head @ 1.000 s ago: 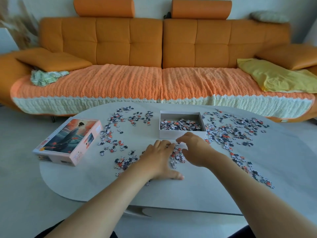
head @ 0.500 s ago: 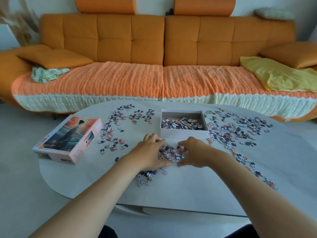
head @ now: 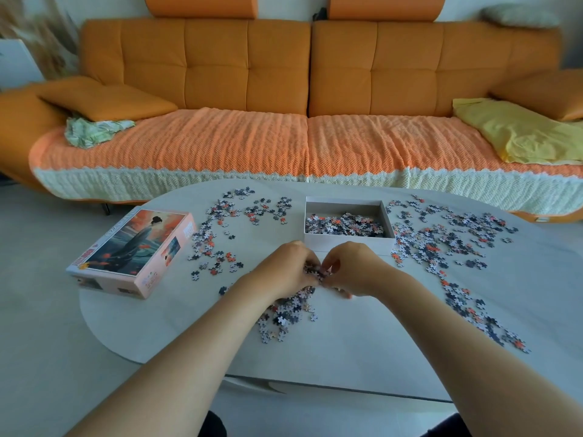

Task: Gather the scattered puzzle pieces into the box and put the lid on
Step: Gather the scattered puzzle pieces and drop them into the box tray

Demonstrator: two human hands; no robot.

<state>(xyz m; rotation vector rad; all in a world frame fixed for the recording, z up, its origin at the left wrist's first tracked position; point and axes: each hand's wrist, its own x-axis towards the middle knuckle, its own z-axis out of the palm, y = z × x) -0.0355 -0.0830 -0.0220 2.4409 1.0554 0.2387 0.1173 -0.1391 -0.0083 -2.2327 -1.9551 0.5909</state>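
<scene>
Change: both hands have drawn together since half a second ago, lifting a clump of pieces off the desk.
Left hand (head: 288, 271): fingers curled shut around a heap of small grey, white and orange cardboard puzzle pieces (head: 315, 274).
Right hand (head: 353, 269): cupped closed against the same heap, touching the left hand.
Leftover pieces (head: 284, 320): loose on the desk just below the hands.
Open white cardboard box (head: 347, 242): just beyond the hands, partly filled with pieces.
Scattered pieces (head: 441, 241): spread right of the box; more (head: 217, 234) lie to its left.
Pink picture-printed lid (head: 135, 247): far left, near the desk edge.
Pale oval desk (head: 362, 348): carries everything.
Orange sofa (head: 309, 70): behind.
</scene>
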